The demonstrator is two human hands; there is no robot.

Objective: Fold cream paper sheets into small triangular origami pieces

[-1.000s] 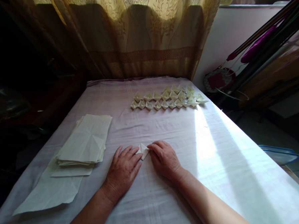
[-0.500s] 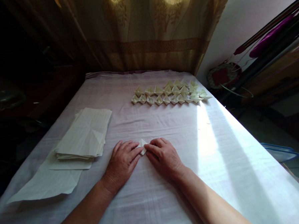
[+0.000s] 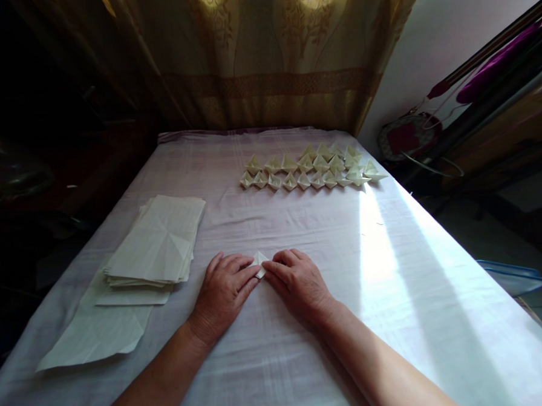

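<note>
A small folded piece of white paper (image 3: 259,263) lies on the cloth-covered table (image 3: 299,226) between my two hands. My left hand (image 3: 223,293) rests flat with its fingers stretched out, the fingertips pressing on the paper's left part. My right hand (image 3: 297,283) has its fingers curled together, fingertips pinching down on the paper's right edge. Most of the paper is hidden under the fingers.
A stack of white paper sheets (image 3: 159,242) lies at the left, with a larger loose sheet (image 3: 94,333) under it. Several finished folded paper shapes (image 3: 310,167) sit in rows at the far right. A curtain (image 3: 263,52) hangs behind the table. Sunlight falls across the right side.
Both hands have closed in over the folded paper, covering more of it. The camera has tilted slightly, and the hands have stayed at the same spot on the table.
</note>
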